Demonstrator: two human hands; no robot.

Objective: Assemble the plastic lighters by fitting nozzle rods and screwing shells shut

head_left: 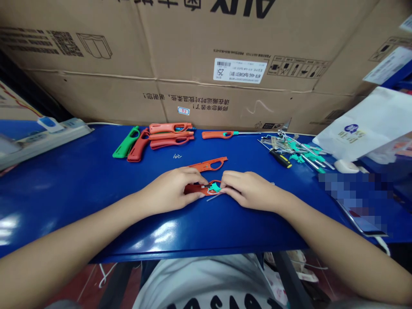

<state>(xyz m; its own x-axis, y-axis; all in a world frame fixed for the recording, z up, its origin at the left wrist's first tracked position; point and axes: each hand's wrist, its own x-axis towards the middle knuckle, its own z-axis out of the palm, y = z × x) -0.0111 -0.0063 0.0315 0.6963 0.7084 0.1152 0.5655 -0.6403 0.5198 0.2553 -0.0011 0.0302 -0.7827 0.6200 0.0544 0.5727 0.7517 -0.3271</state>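
Observation:
My left hand is closed over a red plastic lighter shell lying on the blue table, pressing it down. My right hand pinches a small teal plastic trigger piece at the shell's right end, where a thin metal rod pokes out. Just beyond my hands lies another orange shell half, flat on the table.
At the back lie a green shell, several red and orange shells and an assembled orange lighter. To the right: a heap of metal rods with teal parts, a black screwdriver, a white bag. Cardboard boxes wall the back.

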